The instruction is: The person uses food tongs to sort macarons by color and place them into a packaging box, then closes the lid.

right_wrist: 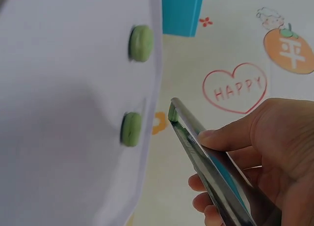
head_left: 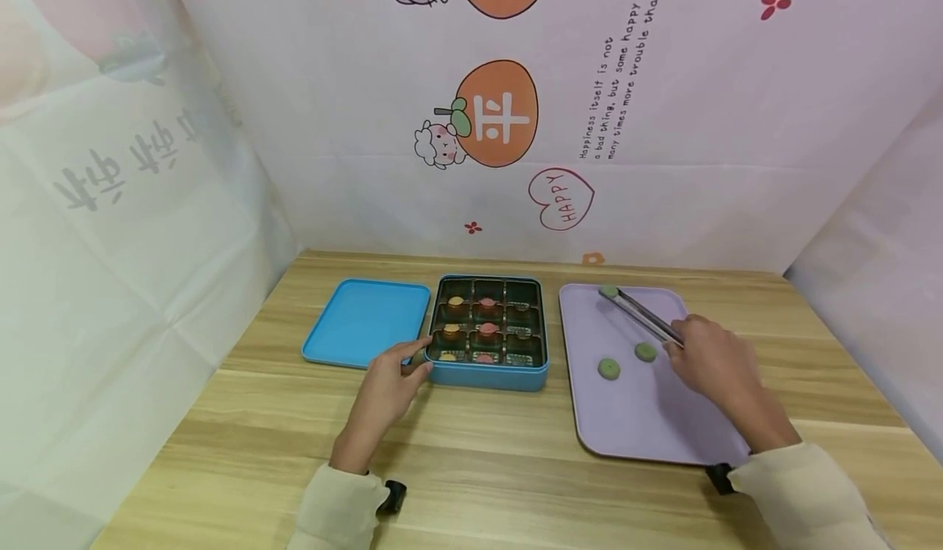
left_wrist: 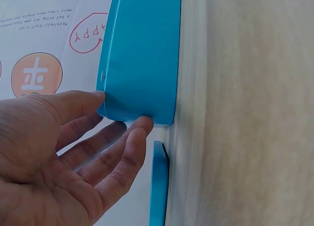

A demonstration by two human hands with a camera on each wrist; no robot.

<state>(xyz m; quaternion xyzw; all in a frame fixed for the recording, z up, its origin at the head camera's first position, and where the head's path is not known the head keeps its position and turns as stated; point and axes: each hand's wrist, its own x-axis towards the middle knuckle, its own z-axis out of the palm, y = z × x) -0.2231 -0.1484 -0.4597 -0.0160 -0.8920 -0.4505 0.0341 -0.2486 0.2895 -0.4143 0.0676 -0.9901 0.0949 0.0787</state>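
Note:
My right hand (head_left: pixel 710 358) grips metal tongs (head_left: pixel 644 318) over the lilac tray (head_left: pixel 633 427). Between the tong tips, near the tray's far edge, is a green macaron (right_wrist: pixel 173 112). Two more green macarons, one nearer the front (head_left: pixel 608 368) and one beside it (head_left: pixel 645 352), lie on the tray. With thumb and fingers at its front left corner, my left hand (head_left: pixel 390 382) holds the blue box (head_left: pixel 486 376). Inside, a divided insert has yellow macarons (head_left: pixel 452 331) in its left column and pink macarons (head_left: pixel 488 329) in the middle one.
A blue lid (head_left: pixel 368 321) lies flat left of the box. Everything stands on a wooden table (head_left: pixel 501 468), with a printed cloth (head_left: pixel 354 124) hanging along its back edge and white cloth at both sides.

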